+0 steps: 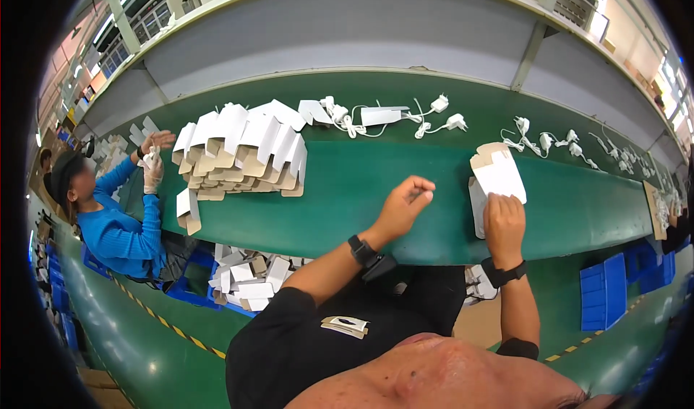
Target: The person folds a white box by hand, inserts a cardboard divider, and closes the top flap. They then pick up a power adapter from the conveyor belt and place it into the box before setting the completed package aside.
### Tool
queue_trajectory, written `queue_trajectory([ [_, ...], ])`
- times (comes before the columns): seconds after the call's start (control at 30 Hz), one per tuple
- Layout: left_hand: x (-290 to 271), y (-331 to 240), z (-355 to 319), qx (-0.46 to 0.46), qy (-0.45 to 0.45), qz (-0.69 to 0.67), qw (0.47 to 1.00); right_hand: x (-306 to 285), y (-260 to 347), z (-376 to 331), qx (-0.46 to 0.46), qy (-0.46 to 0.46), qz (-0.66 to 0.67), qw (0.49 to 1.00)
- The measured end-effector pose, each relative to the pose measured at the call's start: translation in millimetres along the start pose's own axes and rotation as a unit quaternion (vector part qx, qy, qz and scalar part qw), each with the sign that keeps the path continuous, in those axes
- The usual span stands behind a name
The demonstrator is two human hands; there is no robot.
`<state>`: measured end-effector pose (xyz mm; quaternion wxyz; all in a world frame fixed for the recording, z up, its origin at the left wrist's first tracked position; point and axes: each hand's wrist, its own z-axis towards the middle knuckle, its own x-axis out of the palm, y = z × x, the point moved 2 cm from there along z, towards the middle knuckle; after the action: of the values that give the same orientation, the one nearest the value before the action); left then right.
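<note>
My right hand [504,225] is closed on the lower edge of a white cardboard box [500,175] with brown inner faces. The box stands at the right of the green work surface, its flap folded outward. To the left, my left hand [406,205] hovers over the surface, apart from the box. Its fingers are loosely bent, the thumb slightly away from them, and nothing shows between them. A large stack of open white boxes [242,145] lies to the left, with one loose box [188,210] at its near corner.
White plug adapters with cables [351,120] lie along the back, with more adapters [543,140] at the far right. A co-worker in a blue top [119,225] sits at the left. Blue crates [603,291] stand on the floor; a bin below the table holds white boxes [249,279].
</note>
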<state>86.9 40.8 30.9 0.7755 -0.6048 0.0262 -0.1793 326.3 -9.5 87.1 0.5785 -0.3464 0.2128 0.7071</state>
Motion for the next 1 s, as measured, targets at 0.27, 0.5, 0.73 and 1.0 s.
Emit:
queue_trajectory([
  [0.27,19,-10,-25,-0.066,0.115,-0.052,0.990,-21,-8,5,0.041,-0.065,0.027,0.997],
  [0.5,46,-58,-18,-0.065,0.076,-0.254,0.962,-69,46,26,-0.080,-0.233,0.049,0.968],
  [0.73,14,-51,-36,0.031,0.067,-0.257,0.964,-60,122,7,-0.048,-0.148,0.348,0.924],
  [1.0,-9,-60,-83,-0.084,0.323,-0.091,0.938,-66,73,19,0.203,0.173,0.546,0.794],
])
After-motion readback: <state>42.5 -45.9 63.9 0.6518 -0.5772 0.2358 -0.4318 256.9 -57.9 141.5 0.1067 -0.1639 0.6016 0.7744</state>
